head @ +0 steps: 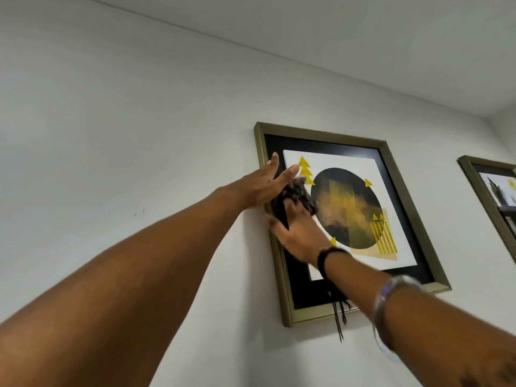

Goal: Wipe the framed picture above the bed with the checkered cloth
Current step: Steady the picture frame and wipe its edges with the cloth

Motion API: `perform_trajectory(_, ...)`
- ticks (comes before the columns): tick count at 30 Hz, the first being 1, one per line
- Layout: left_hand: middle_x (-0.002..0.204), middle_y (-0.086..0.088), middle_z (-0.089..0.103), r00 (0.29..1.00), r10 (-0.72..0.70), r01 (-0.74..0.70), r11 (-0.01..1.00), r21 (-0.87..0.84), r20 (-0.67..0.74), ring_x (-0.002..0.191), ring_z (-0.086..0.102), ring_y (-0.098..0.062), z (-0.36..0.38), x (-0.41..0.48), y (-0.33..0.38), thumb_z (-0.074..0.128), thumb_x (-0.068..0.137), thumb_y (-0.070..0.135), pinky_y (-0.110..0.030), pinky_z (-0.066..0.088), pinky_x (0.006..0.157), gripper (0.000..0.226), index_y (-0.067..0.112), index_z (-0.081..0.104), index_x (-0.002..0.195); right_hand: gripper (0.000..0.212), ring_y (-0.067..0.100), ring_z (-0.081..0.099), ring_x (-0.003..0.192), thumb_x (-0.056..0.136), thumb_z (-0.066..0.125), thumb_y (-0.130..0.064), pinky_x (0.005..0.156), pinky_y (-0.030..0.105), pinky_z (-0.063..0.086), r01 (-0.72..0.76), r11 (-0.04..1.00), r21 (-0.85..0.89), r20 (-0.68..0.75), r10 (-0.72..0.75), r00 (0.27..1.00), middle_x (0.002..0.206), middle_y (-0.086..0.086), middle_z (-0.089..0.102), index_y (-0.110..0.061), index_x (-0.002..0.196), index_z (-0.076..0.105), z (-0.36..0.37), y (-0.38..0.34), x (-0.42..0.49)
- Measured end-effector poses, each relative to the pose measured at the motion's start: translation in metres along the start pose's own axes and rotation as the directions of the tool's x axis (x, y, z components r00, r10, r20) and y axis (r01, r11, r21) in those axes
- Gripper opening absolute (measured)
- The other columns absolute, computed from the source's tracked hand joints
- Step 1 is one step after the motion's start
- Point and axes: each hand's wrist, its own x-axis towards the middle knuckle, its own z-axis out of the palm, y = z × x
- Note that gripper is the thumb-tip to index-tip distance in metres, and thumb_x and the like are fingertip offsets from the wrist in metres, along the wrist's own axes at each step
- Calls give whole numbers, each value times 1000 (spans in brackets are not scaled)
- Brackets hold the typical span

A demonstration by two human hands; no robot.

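White wall [111, 135] and white ceiling [363, 37] fill the background, meeting along a slanted line at the top. Hung on the wall right of centre is the framed picture [354, 208]: a dull gold frame, a black mat, and a white print bearing a dark circle with yellow triangles and stripes. The left hand [259, 185] lies flat and spread wide, fingers extended, against the upper left edge of the frame, its palm on the wall and frame border. Just below it, the right hand [298, 233] presses a bunched dark checkered cloth [296, 196] against the glass at the left side of the print, fingers closed over the fabric; the cloth is blurred. The right wrist carries a dark band [325, 259] with thin cords hanging below the frame, and farther down the forearm a clear bangle [391, 297]. A second framed picture [494, 191] hangs at the right margin, partly cut off, well apart from the first.
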Motion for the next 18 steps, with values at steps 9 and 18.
perform_trajectory(9, 167, -2, -11, 1000, 9, -10, 999, 44, 2, 154, -4, -17, 2, 3, -2, 27, 79, 84, -48, 6, 125, 107, 21, -15, 155, 81, 21, 30, 144, 85, 49, -63, 118, 31, 24, -81, 982, 173, -111, 101, 989, 154, 8, 35, -16, 148, 30, 29, -9, -47)
perform_trajectory(18, 164, -10, -23, 979, 166, -201, 741, 641, 115, 151, -22, -24, 10, -7, -19, 55, 46, 94, -42, -2, 125, 156, 8, -20, 153, 67, 14, 46, 130, 87, 52, -57, 108, 27, 40, 107, 991, -76, 9, -107, 994, 141, 0, 49, -17, 140, 43, 29, 23, -153)
